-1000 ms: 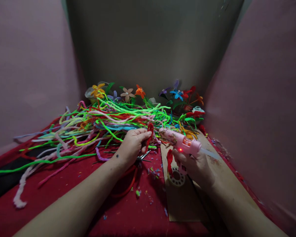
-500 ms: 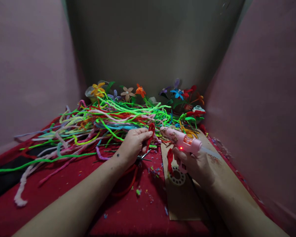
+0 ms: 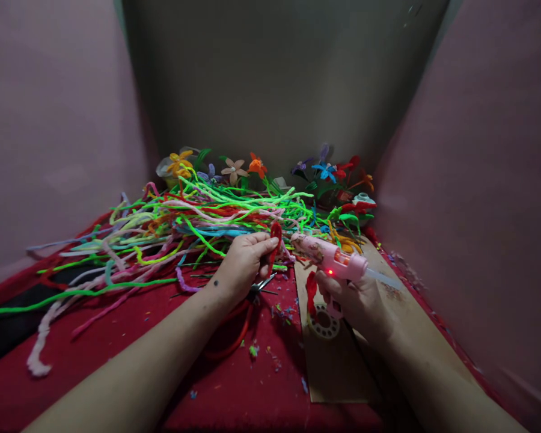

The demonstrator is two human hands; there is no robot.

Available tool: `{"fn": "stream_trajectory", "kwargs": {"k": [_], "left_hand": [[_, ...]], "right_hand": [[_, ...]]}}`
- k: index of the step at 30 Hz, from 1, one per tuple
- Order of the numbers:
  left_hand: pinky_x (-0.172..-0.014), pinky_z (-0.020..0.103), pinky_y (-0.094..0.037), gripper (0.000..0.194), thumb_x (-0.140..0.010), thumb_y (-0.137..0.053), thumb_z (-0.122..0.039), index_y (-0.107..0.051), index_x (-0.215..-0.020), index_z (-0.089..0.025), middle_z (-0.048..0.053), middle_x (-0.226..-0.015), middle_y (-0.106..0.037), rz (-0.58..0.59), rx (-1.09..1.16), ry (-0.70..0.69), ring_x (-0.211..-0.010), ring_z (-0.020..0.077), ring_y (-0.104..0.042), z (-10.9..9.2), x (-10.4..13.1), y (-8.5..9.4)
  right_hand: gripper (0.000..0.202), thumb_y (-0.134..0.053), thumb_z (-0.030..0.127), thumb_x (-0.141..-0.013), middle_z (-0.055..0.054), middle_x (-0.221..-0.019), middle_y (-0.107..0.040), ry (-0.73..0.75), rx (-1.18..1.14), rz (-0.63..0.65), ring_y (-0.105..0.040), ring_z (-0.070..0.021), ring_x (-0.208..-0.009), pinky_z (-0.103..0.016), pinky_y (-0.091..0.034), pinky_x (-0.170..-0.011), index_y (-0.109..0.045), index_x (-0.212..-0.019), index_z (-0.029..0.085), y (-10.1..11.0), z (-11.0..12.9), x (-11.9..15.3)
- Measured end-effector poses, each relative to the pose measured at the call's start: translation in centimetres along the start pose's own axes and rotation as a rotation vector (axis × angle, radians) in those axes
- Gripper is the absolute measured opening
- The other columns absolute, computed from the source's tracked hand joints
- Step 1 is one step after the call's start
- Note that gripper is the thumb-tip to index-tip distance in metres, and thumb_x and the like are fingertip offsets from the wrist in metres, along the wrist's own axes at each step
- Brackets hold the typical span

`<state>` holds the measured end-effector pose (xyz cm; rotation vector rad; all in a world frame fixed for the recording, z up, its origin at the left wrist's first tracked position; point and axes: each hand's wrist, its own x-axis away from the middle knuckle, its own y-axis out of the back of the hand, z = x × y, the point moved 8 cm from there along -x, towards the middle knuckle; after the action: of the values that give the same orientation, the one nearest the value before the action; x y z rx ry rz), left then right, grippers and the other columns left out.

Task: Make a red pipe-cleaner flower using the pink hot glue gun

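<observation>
My left hand pinches a looped red pipe cleaner upright above the red cloth. My right hand grips a pink glue gun whose red light glows; its nozzle points left at the loop, a short gap away. A second red pipe cleaner piece hangs by my right hand. Small scissors lie just under my left hand.
A big heap of coloured pipe cleaners covers the red cloth to the left and back. Finished pipe cleaner flowers stand along the back wall. A brown cardboard sheet lies under my right arm. Pink walls close both sides.
Almost nothing has moved. The glue gun has drifted a few pixels up and left, toward the red loop.
</observation>
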<state>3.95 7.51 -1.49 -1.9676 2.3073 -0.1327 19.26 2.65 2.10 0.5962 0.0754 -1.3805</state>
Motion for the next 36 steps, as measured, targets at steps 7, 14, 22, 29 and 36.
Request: {"fn": "stream_trajectory", "kwargs": {"k": [7, 14, 22, 29, 36], "left_hand": [[-0.033, 0.016, -0.017, 0.022, -0.078, -0.054, -0.032, -0.052, -0.064, -0.015, -0.007, -0.038, -0.039, 0.022, 0.001, -0.003, -0.029, 0.0029, -0.029, 0.17, -0.11, -0.16], [-0.033, 0.016, -0.019, 0.021, -0.079, -0.054, -0.033, -0.053, -0.066, -0.015, -0.006, -0.04, -0.042, 0.029, 0.017, 0.008, -0.03, 0.0026, -0.03, 0.44, -0.16, -0.17], [-0.032, 0.015, -0.019, 0.024, -0.08, -0.053, -0.03, -0.049, -0.061, -0.015, -0.006, -0.036, -0.04, -0.011, 0.002, 0.02, -0.029, 0.0029, -0.029, 0.08, 0.12, -0.08], [-0.032, 0.015, -0.02, 0.024, -0.079, -0.054, -0.03, -0.05, -0.061, -0.015, -0.006, -0.037, -0.04, -0.011, 0.019, 0.022, -0.029, 0.0026, -0.03, 0.11, 0.16, -0.21], [-0.032, 0.015, -0.02, 0.024, -0.079, -0.054, -0.03, -0.05, -0.06, -0.016, -0.007, -0.036, -0.038, 0.003, 0.02, 0.026, -0.029, 0.0027, -0.029, 0.18, 0.15, -0.27]], "right_hand": [[0.043, -0.053, 0.029, -0.082, -0.006, -0.097, -0.068, 0.013, -0.022, 0.012, -0.062, -0.0176, -0.07, -0.025, -0.048, -0.048, -0.054, -0.125, 0.026, 0.05, -0.21, -0.02], [0.042, -0.054, 0.028, -0.082, -0.004, -0.121, -0.059, 0.013, -0.076, 0.029, -0.062, -0.0174, -0.08, -0.026, -0.049, -0.055, -0.054, -0.124, 0.027, -0.21, 0.14, -0.13], [0.04, -0.057, 0.026, -0.079, -0.006, -0.089, -0.068, -0.013, -0.127, 0.026, -0.061, -0.0188, -0.071, -0.026, -0.048, -0.047, -0.06, -0.118, 0.025, -0.28, 0.54, 0.09], [0.039, -0.058, 0.024, -0.077, -0.005, -0.08, -0.067, 0.001, -0.132, -0.01, -0.06, -0.018, -0.067, -0.026, -0.048, -0.047, -0.062, -0.116, 0.024, 0.03, 0.43, 0.02], [0.042, -0.055, 0.028, -0.081, -0.005, -0.113, -0.063, -0.015, -0.09, 0.029, -0.061, -0.0169, -0.074, -0.026, -0.05, -0.053, -0.055, -0.123, 0.028, -0.21, -0.14, 0.11]]}}
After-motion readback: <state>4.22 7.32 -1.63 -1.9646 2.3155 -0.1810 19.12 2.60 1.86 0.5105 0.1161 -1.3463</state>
